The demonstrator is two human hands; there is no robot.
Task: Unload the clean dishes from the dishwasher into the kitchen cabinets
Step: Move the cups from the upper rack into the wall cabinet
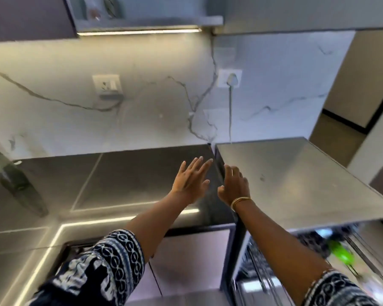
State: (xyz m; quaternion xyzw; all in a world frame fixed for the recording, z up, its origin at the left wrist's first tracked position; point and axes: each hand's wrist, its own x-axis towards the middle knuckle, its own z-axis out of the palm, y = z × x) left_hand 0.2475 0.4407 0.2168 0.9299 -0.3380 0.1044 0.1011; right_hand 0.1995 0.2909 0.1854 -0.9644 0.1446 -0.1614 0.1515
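Both my arms reach forward over the dark countertop (142, 173). My left hand (191, 178) hovers flat above it, fingers spread, holding nothing. My right hand (233, 186), with gold bangles at the wrist, rests at the left edge of the dishwasher's grey top (296, 173), fingers loosely bent and empty. Below that top, at the lower right, the open dishwasher (318, 261) shows blurred wire racks and a green item (341, 253). An upper cabinet (142, 12) hangs above the counter, its contents blurred.
A marble backsplash carries a wall socket (106, 85) and a plugged-in cord (230, 85). A dark tap (16, 182) stands at the left. Grey lower cabinet doors (186, 261) sit under the counter. A dark recess (71, 246), possibly a sink, lies by my left sleeve.
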